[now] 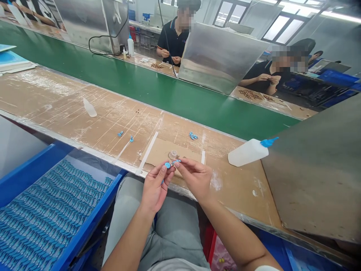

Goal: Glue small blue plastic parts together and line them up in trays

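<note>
My left hand [155, 188] pinches a small blue round piece [167, 165] between thumb and fingers, near the table's front edge. Close against it, my right hand [197, 176] grips another small blue piece [177, 161]; its exact shape is mostly hidden by the fingertips. Whether the two pieces touch I cannot tell. Just beyond the fingers, a small clear round cup [173, 154] stands on a cardboard sheet [158, 150]. A little pile of blue parts [193, 135] lies farther back, and two loose blue parts [131, 139] lie to the left.
On the right stands a tilted white squeeze bottle [246, 152] with a blue nozzle, beside a metal panel [318, 169]. A smaller bottle [89, 108] lies at left. Rows of blue parts fill a blue tray [113, 186]. Beyond the green belt [146, 84], co-workers handle small brown pieces.
</note>
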The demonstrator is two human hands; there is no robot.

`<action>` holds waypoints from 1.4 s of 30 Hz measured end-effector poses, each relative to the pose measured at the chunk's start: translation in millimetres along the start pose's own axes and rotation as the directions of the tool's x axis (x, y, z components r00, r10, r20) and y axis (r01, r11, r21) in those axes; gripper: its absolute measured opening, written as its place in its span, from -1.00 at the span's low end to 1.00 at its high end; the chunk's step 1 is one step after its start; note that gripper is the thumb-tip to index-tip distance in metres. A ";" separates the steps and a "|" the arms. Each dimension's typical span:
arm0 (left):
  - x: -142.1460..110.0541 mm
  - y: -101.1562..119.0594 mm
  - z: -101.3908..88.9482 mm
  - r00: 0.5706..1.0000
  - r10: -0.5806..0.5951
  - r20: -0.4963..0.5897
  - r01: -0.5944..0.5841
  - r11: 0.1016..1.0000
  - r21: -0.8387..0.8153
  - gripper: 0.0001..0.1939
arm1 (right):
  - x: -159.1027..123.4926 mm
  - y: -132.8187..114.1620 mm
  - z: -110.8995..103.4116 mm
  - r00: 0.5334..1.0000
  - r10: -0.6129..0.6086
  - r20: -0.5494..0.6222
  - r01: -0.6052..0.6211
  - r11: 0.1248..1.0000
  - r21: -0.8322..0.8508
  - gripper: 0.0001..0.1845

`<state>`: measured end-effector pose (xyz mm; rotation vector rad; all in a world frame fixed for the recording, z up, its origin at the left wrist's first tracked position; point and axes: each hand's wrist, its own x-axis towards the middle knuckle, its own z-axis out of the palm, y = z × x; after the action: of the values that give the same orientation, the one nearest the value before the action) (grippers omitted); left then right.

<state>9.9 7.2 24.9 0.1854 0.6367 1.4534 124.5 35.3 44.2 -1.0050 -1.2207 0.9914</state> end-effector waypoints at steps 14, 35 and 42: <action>-5.5 1.1 0.4 1.000 0.022 -0.001 -0.022 0.999 0.038 -0.79 | -8.5 3.0 -1.9 0.996 -0.079 0.036 0.082 0.992 -0.099 -0.79; -5.1 7.6 -8.2 0.998 0.066 -0.017 -0.062 0.982 0.176 -0.76 | -8.0 -7.6 2.3 0.976 -0.174 0.130 0.196 0.963 -0.185 -0.81; -8.5 8.4 -6.6 0.998 0.059 -0.017 -0.056 0.989 0.139 -0.73 | -4.8 -16.6 1.1 0.957 -0.235 0.169 0.267 0.942 -0.202 -0.82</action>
<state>-0.6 -1.5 26.0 0.2992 0.7560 1.4690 123.9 26.4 59.1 -0.9320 -1.5649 0.7458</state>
